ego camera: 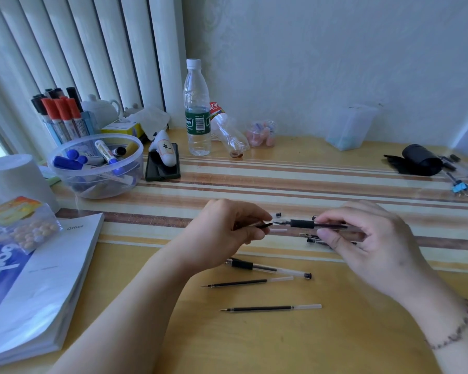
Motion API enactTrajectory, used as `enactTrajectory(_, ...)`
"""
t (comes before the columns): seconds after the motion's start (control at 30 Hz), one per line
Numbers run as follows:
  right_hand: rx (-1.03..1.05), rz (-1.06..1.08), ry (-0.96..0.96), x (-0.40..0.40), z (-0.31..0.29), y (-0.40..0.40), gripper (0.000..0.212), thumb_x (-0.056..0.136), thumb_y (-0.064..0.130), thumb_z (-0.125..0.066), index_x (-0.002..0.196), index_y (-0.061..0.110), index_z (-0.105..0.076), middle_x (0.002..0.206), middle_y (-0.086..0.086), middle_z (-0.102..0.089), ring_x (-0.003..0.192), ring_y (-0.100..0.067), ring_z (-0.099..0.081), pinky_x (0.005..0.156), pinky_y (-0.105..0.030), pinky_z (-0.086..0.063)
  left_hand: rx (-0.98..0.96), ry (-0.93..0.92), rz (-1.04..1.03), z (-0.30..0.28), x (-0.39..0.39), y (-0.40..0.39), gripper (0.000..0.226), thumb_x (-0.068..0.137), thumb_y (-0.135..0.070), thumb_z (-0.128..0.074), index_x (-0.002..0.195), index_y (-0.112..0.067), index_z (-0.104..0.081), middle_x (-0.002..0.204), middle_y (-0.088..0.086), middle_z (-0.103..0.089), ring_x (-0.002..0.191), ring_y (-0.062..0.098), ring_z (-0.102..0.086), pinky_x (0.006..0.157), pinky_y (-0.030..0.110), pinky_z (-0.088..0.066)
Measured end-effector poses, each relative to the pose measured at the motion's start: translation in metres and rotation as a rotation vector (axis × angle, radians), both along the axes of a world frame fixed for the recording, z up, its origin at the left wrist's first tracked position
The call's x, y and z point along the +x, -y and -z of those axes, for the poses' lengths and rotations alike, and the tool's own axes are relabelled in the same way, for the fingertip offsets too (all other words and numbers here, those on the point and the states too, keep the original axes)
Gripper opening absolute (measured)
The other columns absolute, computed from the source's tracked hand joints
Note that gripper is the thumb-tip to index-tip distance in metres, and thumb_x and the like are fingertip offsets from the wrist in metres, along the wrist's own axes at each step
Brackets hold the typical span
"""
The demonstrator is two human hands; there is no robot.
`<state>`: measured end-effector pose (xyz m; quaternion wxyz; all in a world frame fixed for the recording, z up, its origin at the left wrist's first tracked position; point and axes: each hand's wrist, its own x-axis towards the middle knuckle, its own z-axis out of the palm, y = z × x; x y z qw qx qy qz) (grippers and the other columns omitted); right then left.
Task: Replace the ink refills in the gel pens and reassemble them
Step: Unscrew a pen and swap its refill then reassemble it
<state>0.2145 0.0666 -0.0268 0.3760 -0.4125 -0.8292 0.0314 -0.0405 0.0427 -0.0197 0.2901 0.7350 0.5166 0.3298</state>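
The left hand [224,230] pinches a thin black ink refill [262,226] between thumb and fingertips, its free end pointing right toward the metal tip of a clear-barrelled gel pen with a black rubber grip [303,224]. That pen, the landmark here, is held level above the striped table mat [254,184] by the right hand [362,238], whose thumb and fingers close around its rear barrel. Far left of the pen lies a white and blue paperback book [38,279], with a small bag of pale round sweets [25,228] on top. Behind and left of the pen sits a clear round plastic tub of markers [97,166]; farther back stands a clear water bottle with a green label [197,109]. Just below the pen, on the yellow wooden table [254,346], lies a second clear gel pen with a black grip [268,268], and nearer the viewer two loose black refills [246,283] [270,308], roughly parallel. Just beyond the pen's tip rests a tiny black cap piece [278,214]. More pen parts lie under the right hand, partly hidden.
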Motion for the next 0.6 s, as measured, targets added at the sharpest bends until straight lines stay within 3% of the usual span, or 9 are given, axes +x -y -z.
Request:
enactTrajectory(0.17,0.005,-0.023,0.011,-0.003,0.002,0.0,0.013,0.084,0.036,-0.069,0.09,0.025,-0.073,0.085,0.015,-0.068,0.083,-0.017,-0.064,0.066,-0.04,-0.054,-0.003,-0.008,0.034,-0.004,0.005,0.003,0.066,0.088,-0.013,-0.069,0.143,-0.035,-0.039,0.101,-0.012,-0.076,0.097,-0.005,-0.065,0.09,0.018,-0.048)
enactTrajectory(0.37,0.006,-0.064,0.068,-0.01,0.001,0.005,0.017,0.085,0.04,-0.068,0.092,0.026,-0.074,0.086,0.017,-0.068,0.083,-0.01,-0.064,0.064,-0.037,-0.054,0.032,-0.036,0.059,-0.006,0.013,0.008,0.066,0.09,-0.014,-0.066,0.144,-0.035,-0.035,0.101,-0.011,-0.076,0.094,-0.006,-0.063,0.086,0.013,-0.046)
enactTrajectory(0.43,0.0,-0.098,0.058,-0.012,0.001,0.006,0.021,0.085,0.041,-0.065,0.094,0.025,-0.075,0.085,0.017,-0.069,0.078,-0.008,-0.064,0.061,-0.034,-0.055,0.07,-0.046,0.078,-0.006,0.017,0.011,0.064,0.091,-0.014,-0.065,0.144,-0.034,-0.036,0.101,-0.01,-0.076,0.092,-0.001,-0.064,0.085,0.017,-0.048)
enactTrajectory(0.6,-0.027,-0.162,-0.021,-0.015,0.0,0.009,0.031,0.085,0.042,-0.058,0.094,0.018,-0.076,0.084,0.012,-0.07,0.067,-0.015,-0.066,0.055,-0.034,-0.052,0.149,-0.032,0.089,-0.007,0.02,0.012,0.065,0.09,-0.009,-0.064,0.145,-0.029,-0.038,0.098,-0.008,-0.076,0.072,0.003,-0.06,0.075,0.022,-0.051)
